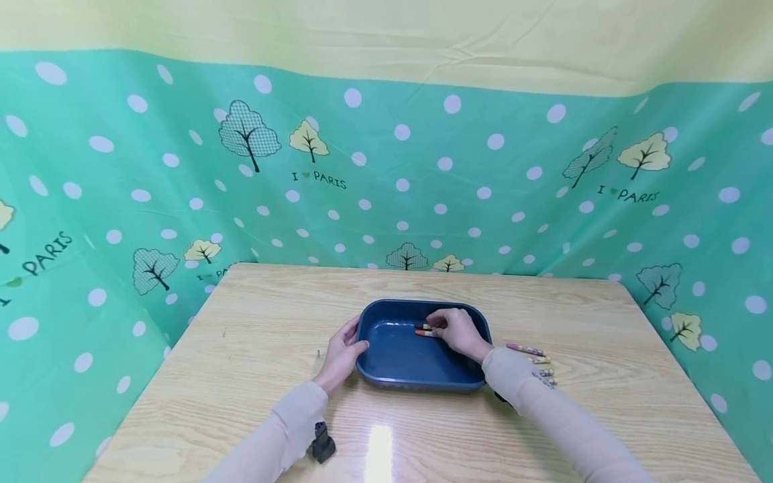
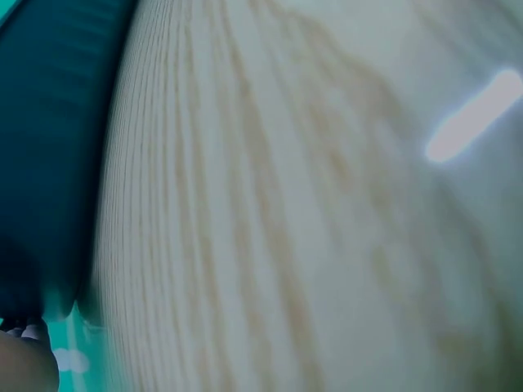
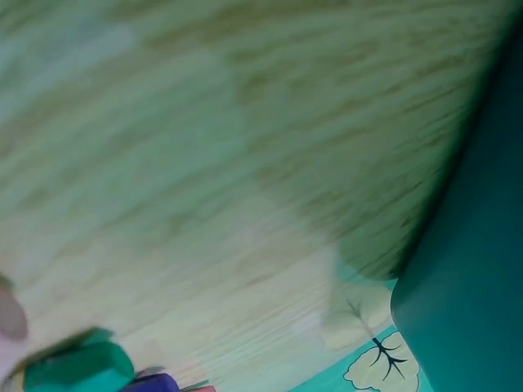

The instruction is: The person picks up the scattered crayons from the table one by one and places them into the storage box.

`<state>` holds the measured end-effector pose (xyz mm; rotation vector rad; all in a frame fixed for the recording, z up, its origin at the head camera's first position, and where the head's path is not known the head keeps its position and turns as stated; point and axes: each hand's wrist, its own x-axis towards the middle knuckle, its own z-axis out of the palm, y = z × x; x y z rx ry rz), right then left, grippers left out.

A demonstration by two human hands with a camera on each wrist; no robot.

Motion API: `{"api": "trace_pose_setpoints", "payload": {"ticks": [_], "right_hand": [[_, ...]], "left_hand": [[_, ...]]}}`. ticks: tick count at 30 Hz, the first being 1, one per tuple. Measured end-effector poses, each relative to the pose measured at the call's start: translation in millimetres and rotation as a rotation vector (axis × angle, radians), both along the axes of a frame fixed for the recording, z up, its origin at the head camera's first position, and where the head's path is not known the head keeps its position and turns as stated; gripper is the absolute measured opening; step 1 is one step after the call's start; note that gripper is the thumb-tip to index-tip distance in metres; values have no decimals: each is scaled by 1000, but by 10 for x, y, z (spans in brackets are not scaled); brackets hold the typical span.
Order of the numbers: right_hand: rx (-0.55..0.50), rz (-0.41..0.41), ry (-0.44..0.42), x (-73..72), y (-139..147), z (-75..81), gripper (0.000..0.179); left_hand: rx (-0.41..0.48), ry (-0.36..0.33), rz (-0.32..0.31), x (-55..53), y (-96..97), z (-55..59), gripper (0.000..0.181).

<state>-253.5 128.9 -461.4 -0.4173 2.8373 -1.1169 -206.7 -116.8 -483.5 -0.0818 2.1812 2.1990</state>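
Note:
A dark blue rectangular plastic basin (image 1: 417, 365) sits on the table with rounded corners and a raised rim. My left hand (image 1: 341, 352) grips its left side, thumb over the rim and fingers along the outer wall. My right hand (image 1: 455, 330) reaches inside, its fingers pinching crayons, with an orange crayon (image 1: 425, 333) and a darker crayon (image 1: 421, 327) sticking out to the left. In the left wrist view the basin's outer wall (image 2: 57, 155) fills the left edge, with part of the hand low in the corner.
Several wrapped crayons lie on the table right of the basin, the nearest to the back a pink crayon (image 1: 525, 349). A green crayon (image 3: 78, 369) shows close up in the right wrist view. Behind the wooden table (image 1: 253, 322) hangs a green dotted curtain (image 1: 398, 208).

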Motion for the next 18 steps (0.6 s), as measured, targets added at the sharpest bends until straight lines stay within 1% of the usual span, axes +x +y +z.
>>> {"api": "trace_pose_setpoints", "payload": {"ticks": [5, 9, 12, 18], "right_hand": [[-76, -31, -33, -5, -7, 7, 28], [-104, -41, -47, -6, 1, 9, 27], [-144, -48, -78, -1, 15, 15, 27], [-188, -48, -79, 1, 48, 29, 26]], "left_hand": [[-1, 7, 7, 1, -1, 6, 62], [-12, 12, 5, 5, 3, 12, 61], [-11, 11, 1, 4, 11, 2, 61], [-1, 13, 9, 14, 32, 15, 61]]}}
